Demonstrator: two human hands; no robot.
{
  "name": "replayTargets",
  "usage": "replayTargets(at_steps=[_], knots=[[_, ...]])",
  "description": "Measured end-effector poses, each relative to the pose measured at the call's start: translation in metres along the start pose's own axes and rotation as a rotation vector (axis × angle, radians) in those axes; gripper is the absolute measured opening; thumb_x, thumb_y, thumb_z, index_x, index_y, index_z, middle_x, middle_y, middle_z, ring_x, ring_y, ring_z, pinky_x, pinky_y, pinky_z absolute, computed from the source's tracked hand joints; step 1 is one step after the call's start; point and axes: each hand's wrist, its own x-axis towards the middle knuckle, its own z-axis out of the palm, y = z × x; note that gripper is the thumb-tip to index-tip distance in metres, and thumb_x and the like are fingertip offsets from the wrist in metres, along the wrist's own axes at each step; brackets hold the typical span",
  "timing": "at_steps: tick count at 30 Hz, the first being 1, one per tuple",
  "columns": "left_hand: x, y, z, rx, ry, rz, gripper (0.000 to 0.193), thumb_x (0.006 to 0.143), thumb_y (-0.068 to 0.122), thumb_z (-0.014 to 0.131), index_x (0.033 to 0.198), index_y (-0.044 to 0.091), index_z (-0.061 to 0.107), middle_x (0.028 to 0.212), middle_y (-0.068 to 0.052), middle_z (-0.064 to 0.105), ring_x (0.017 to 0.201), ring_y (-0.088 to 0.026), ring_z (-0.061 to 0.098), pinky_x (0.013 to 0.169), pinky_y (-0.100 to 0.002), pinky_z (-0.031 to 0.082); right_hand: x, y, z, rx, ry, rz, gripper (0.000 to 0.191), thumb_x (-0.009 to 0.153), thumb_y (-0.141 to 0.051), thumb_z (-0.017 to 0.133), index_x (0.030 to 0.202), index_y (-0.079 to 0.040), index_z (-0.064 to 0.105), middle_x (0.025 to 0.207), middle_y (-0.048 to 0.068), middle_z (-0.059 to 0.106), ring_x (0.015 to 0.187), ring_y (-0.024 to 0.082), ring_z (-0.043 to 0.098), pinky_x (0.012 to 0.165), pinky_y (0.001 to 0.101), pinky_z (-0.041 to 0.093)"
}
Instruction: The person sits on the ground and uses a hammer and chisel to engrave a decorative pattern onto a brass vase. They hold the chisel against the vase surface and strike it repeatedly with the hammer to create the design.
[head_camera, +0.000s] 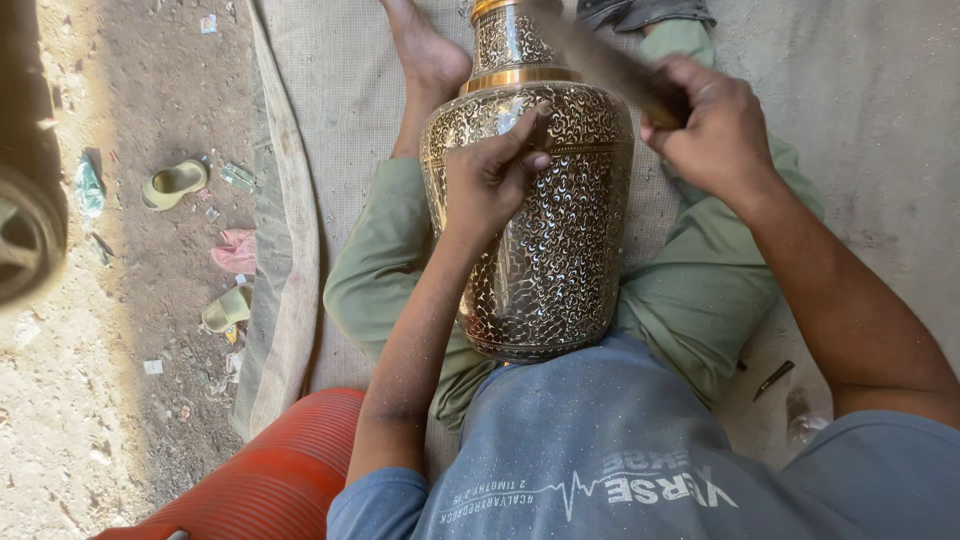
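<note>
large engraved brass vase (540, 230) lies in lap, neck away | left hand (490, 180) pinches a small tool on its shoulder, tool barely visible | right hand (715, 125) clenched on blurred dark wooden striker (610, 62) | risk: mis-hit slips tool, scars pattern or hits fingers | vase mouth cut off

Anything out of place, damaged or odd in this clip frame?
Nothing damaged on the engraved brass vase lying across the lap. The odd bits are off the mat: two green sandals lie apart among scattered litter on the dirt, one beside a pink scrap.
</note>
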Motion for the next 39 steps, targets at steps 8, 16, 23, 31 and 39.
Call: replayTargets(at_steps=[8,16,23,31,39], knots=[[-0.005,-0.006,0.008,-0.009,0.061,-0.001,0.045,0.094,0.007,0.077,0.136,0.016,0.066,0.097,-0.004,0.081,0.083,-0.008,0.078,0.075,-0.025,0.062,0.013,-0.009,-0.01,-0.007,-0.062,-0.162,0.036,0.092,0.0,0.076,0.123,-0.012,0.064,0.088,0.0,0.069,0.082,0.014,0.068,0.077,0.0374,0.057],[-0.006,-0.003,0.01,0.007,0.104,-0.04,0.043,0.092,0.007,0.079,0.132,0.015,0.068,0.092,-0.004,0.081,0.074,-0.007,0.076,0.069,-0.024,0.06,0.02,-0.014,-0.008,-0.019,-0.106,-0.136,0.035,0.089,-0.003,0.072,0.121,-0.015,0.063,0.084,-0.003,0.067,0.077,0.012,0.067,0.075,0.0349,0.055],[-0.006,0.001,0.01,0.016,0.137,-0.039,0.041,0.091,0.006,0.08,0.13,0.011,0.07,0.09,-0.005,0.081,0.071,-0.005,0.073,0.067,-0.023,0.058,0.02,-0.018,-0.009,-0.249,-0.085,-0.239,0.037,0.085,0.001,0.075,0.118,-0.013,0.068,0.083,-0.001,0.071,0.074,0.016,0.067,0.078,0.0416,0.052],[-0.007,0.0,0.013,-0.093,0.151,-0.057,0.041,0.092,0.002,0.077,0.131,0.01,0.069,0.094,-0.005,0.081,0.078,-0.005,0.074,0.072,-0.023,0.06,0.023,-0.017,-0.007,-0.351,-0.15,-0.15,0.029,0.092,-0.005,0.075,0.118,-0.016,0.069,0.08,0.0,0.071,0.07,0.017,0.066,0.087,0.0453,0.053],[-0.005,0.001,0.012,-0.062,0.148,-0.054,0.039,0.091,0.003,0.078,0.129,0.01,0.07,0.094,-0.003,0.081,0.079,-0.006,0.076,0.072,-0.023,0.061,0.024,-0.011,-0.002,-0.087,-0.098,-0.114,0.028,0.093,-0.009,0.076,0.118,-0.014,0.065,0.091,0.002,0.07,0.081,0.016,0.069,0.081,0.038,0.057]])
